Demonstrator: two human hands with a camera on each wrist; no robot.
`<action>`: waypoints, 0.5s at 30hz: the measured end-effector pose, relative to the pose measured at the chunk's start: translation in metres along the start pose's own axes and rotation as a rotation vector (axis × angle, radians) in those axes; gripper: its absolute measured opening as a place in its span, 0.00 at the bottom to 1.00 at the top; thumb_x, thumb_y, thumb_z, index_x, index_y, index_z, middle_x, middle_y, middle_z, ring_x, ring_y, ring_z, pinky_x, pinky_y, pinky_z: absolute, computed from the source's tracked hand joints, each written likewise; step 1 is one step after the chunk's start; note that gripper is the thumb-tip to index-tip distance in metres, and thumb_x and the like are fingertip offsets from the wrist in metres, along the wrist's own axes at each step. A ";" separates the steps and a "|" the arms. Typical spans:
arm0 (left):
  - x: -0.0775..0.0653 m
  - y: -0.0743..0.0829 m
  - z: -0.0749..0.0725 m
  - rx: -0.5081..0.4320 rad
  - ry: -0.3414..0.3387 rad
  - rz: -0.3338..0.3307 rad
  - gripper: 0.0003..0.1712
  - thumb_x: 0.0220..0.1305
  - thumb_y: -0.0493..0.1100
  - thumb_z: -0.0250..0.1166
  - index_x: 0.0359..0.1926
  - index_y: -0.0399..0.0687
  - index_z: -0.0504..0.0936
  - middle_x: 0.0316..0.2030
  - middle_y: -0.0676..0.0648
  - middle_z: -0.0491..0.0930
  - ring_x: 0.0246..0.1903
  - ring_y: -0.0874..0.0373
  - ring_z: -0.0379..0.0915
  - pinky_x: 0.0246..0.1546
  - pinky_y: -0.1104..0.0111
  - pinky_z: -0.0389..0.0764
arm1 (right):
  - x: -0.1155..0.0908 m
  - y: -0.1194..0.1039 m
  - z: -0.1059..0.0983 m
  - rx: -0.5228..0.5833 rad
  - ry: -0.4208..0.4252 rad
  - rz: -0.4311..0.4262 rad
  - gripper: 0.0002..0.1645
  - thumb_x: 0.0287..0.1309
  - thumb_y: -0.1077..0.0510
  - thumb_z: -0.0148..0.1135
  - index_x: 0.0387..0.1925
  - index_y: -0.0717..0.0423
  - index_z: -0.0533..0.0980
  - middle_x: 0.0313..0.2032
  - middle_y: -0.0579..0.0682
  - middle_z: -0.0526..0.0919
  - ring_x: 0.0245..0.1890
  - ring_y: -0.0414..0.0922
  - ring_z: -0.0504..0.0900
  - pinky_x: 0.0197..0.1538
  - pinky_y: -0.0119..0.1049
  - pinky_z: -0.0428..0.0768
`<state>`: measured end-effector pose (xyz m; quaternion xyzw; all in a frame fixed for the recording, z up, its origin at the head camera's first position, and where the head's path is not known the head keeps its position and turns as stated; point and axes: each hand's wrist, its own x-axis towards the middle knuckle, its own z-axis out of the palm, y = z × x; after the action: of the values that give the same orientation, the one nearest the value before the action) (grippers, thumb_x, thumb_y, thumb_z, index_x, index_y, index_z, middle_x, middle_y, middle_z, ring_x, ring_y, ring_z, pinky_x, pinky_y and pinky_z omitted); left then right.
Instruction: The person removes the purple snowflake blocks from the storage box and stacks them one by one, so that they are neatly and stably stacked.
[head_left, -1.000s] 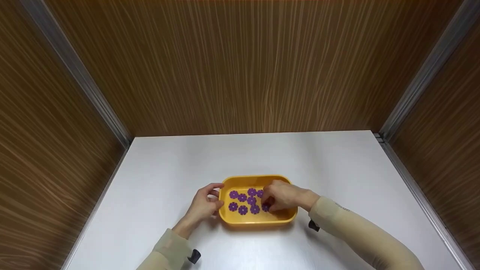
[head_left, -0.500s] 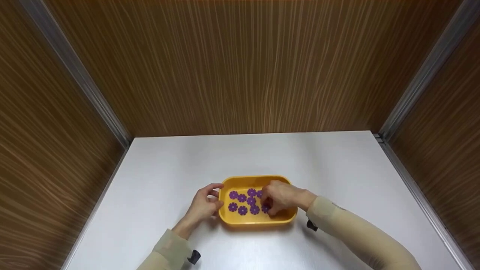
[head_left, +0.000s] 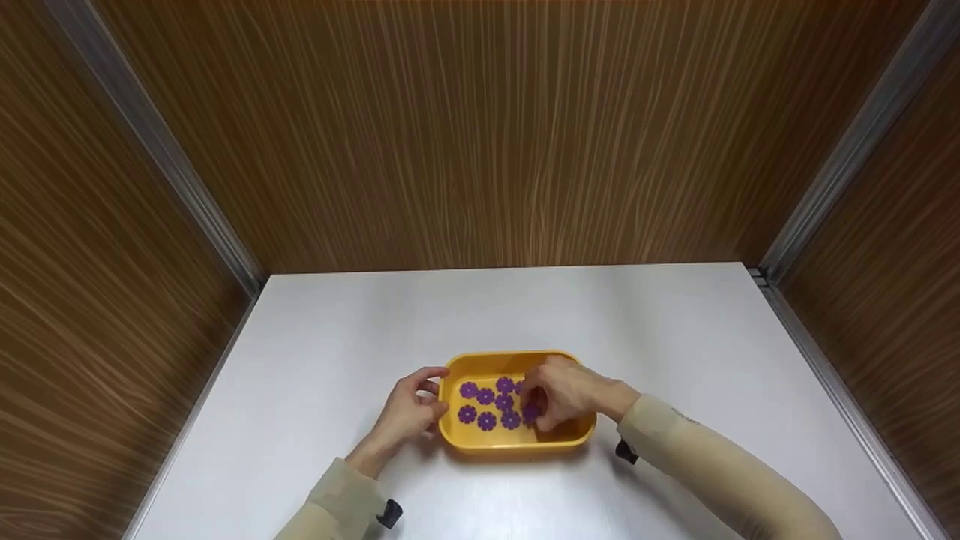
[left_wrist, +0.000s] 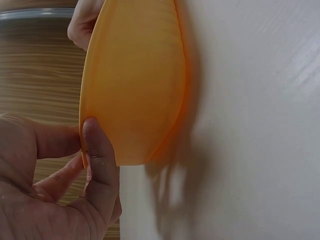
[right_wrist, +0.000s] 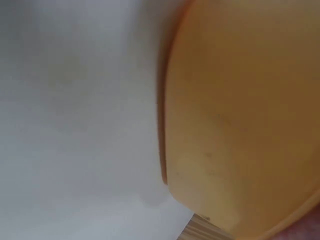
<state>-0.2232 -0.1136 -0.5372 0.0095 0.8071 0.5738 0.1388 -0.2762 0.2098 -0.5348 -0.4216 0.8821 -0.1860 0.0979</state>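
Observation:
A yellow plastic tray (head_left: 517,448) with rounded corners sits on the white table. My left hand (head_left: 409,409) holds it by its left end; in the left wrist view the thumb (left_wrist: 102,165) lies along the outer wall (left_wrist: 137,90) and other fingers meet the rim. Several purple flower-shaped discs (head_left: 486,421) lie flat on the tray's floor, mostly towards the left and middle. Inside the right half, my right hand (head_left: 566,391) has its fingers curled and pinches one purple flower-shaped disc (head_left: 531,413), which is tilted. That hand partly covers another disc behind it.
The white table (head_left: 337,322) extends around the tray. A wood-grain panel (head_left: 480,135) stands behind it, with similar panels at left and right. In the right wrist view the tray's outer wall (right_wrist: 240,110) fills much of the picture.
The right fingers have raised one edge of the flower-shaped disc, which lay flatter before. The left hand, tray and other discs stay in place.

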 end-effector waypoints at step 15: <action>-0.001 0.003 0.001 0.005 0.010 -0.007 0.33 0.69 0.30 0.68 0.74 0.49 0.81 0.53 0.40 0.77 0.31 0.57 0.80 0.30 0.64 0.92 | -0.032 0.006 -0.037 0.136 0.165 0.001 0.19 0.47 0.57 0.85 0.44 0.50 0.91 0.39 0.46 0.94 0.36 0.51 0.90 0.41 0.31 0.91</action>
<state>-0.2227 -0.1118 -0.5348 0.0042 0.8092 0.5713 0.1370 -0.2725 0.2479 -0.5032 -0.3967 0.8728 -0.2793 0.0533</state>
